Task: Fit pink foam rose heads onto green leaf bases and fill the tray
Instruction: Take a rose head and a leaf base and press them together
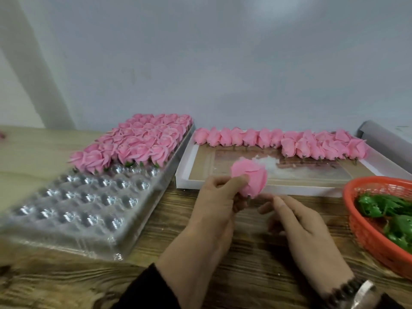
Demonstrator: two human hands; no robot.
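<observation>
My left hand (214,206) pinches a pink foam rose head (250,177) between thumb and fingers above the table's front middle. My right hand (298,230) hovers just right of it, fingers loosely bent, and I see nothing in it. A clear plastic tray (73,210) lies at the left; finished roses (138,141) fill its far half and its near cups are bare. A white shallow box (223,184) behind my hands holds a row of loose rose heads (278,141). Green leaf bases (388,210) lie in an orange basket (356,226) at the right.
The wooden table (245,275) runs to a plain wall at the back. A grey box corner (383,137) sits at the far right behind the white box. My right wrist wears a bead bracelet (347,288).
</observation>
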